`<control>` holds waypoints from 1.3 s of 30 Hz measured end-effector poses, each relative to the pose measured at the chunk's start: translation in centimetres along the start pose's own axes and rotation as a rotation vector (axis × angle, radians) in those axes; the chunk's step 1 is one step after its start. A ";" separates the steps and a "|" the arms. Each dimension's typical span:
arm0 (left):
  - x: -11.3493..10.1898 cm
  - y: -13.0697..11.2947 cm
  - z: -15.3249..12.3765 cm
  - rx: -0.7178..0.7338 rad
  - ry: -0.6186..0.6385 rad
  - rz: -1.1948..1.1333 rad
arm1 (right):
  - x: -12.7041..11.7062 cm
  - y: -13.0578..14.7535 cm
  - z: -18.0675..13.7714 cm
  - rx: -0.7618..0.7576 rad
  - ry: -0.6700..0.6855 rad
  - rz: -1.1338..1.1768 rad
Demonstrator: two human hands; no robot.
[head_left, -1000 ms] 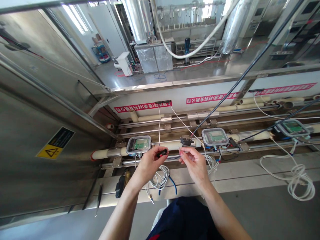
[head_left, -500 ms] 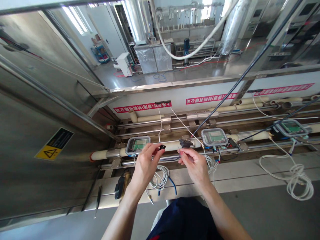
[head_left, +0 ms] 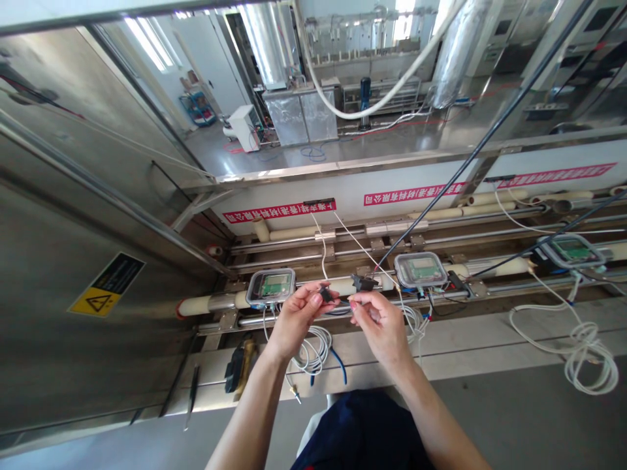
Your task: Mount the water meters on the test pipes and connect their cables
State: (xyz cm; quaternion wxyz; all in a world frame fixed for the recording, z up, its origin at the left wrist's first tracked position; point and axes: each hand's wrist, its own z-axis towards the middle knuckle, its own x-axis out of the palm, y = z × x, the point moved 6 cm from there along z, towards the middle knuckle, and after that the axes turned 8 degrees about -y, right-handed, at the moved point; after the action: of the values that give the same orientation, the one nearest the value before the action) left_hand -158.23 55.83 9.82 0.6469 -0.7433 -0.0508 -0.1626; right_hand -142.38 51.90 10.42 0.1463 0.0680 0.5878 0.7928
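Note:
My left hand (head_left: 297, 320) pinches a small black block-like part (head_left: 326, 294) between thumb and fingers, palm turned partly up. Close beside it, my right hand (head_left: 379, 321) has thumb and forefinger pressed together on something thin, too small to name. Just beyond the right fingertips, a black clamp-like fitting (head_left: 363, 282) sits on the cream pipe (head_left: 343, 286). To the left is a clear-lidded box with a green circuit board (head_left: 272, 284); a similar clear-lidded box (head_left: 420, 269) lies to the right.
Coiled white cable (head_left: 316, 349) hangs over the metal ledge (head_left: 460, 346) below my hands. A black-and-brass part (head_left: 239, 365) and a dark pen-like tool (head_left: 192, 391) lie at left. A black cable (head_left: 470, 156) slants across the right side. A steel wall (head_left: 88, 222) stands at left.
My left hand has turned more palm-up and shifted slightly right with the black part, nearer the right hand. The right fingertips have dipped slightly. The white cable behind has swung right.

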 end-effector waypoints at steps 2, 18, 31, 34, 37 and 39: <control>-0.3 0.5 0.1 -0.039 0.016 -0.083 | 0.1 0.1 0.0 -0.013 0.012 -0.003; 0.5 0.7 0.1 -0.030 0.007 -0.111 | 0.3 0.8 0.2 -0.077 0.056 -0.019; 1.3 -0.8 -0.7 0.269 -0.249 0.204 | 0.6 1.4 0.1 -0.043 0.019 -0.067; 1.2 -0.7 -0.9 0.343 -0.285 0.316 | 0.7 1.8 0.2 -0.037 0.006 -0.078; 1.2 -0.9 -1.2 0.421 -0.318 0.487 | 0.8 2.0 0.2 -0.040 -0.007 -0.085; 1.2 -1.1 -1.4 0.471 -0.342 0.574 | 0.8 2.1 0.2 -0.042 -0.011 -0.085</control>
State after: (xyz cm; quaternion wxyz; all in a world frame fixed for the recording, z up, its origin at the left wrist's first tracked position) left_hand -157.70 54.46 11.38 0.8007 -0.5752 0.0158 0.1665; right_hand -143.43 51.82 12.40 0.1846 0.0445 0.5726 0.7976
